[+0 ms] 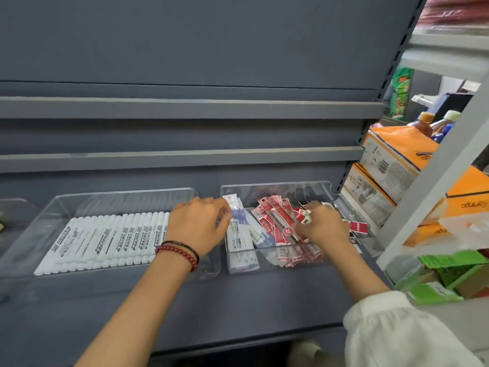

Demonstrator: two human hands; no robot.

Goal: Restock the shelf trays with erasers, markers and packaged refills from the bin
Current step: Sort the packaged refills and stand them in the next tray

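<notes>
Two clear plastic trays stand side by side on the grey shelf. The left tray (53,205) holds a row of several white markers (105,239). The right tray (328,186) holds blue-and-white refill packets (242,234) and red refill packets (277,221). My left hand (197,223), with bead bracelets at the wrist, reaches over the gap between the trays and pinches the top of a blue-and-white packet. My right hand (321,225) is inside the right tray with its fingers curled round the red packets. The bin is out of view.
Grey shelf lips (185,107) run above the trays. To the right stand stacked orange-and-white boxes (391,165), bottles (423,125), a white upright post (434,186) and green boxes (449,274). Part of another clear tray (13,207) shows at the far left.
</notes>
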